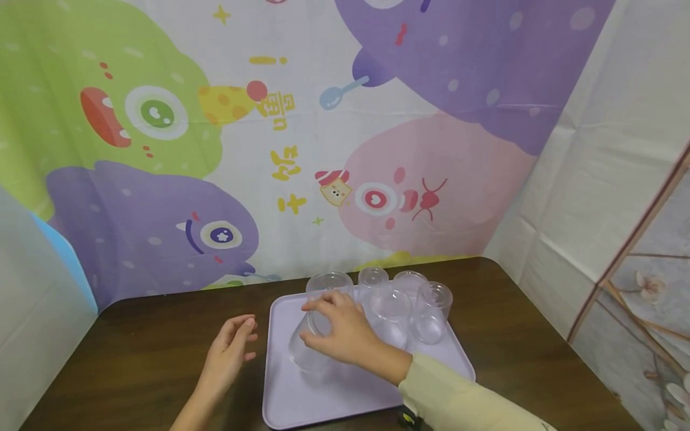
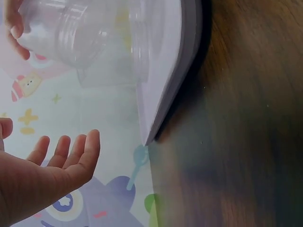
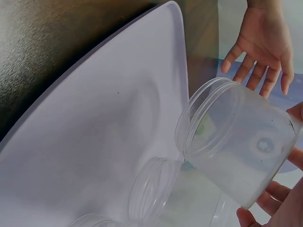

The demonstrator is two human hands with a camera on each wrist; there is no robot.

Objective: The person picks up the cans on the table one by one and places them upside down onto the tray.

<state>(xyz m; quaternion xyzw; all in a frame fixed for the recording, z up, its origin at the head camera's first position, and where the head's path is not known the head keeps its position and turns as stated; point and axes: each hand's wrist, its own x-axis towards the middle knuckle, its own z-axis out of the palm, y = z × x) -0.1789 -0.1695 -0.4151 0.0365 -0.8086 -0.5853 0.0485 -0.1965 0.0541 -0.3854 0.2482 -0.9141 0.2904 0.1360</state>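
My right hand (image 1: pixel 345 332) grips a clear plastic jar (image 1: pixel 303 346) by its base end, over the left part of the pale purple tray (image 1: pixel 329 404). In the right wrist view the jar (image 3: pixel 246 137) is tilted, its threaded mouth turned toward the tray and fingers around the opposite end. Just left of the tray, my left hand (image 1: pixel 223 353) holds nothing; in the left wrist view its fingers (image 2: pixel 87 151) are extended and slightly bent. Behind the gripped jar, another clear jar (image 1: pixel 330 280) stands on the tray, partly hidden by my right hand.
Several more clear jars (image 1: pixel 390 304) crowd the tray's back right, overlapping one another. The tray lies on a dark wooden table (image 1: pixel 140 359). A cartoon-printed cloth (image 1: pixel 302 239) hangs behind the table's far edge.
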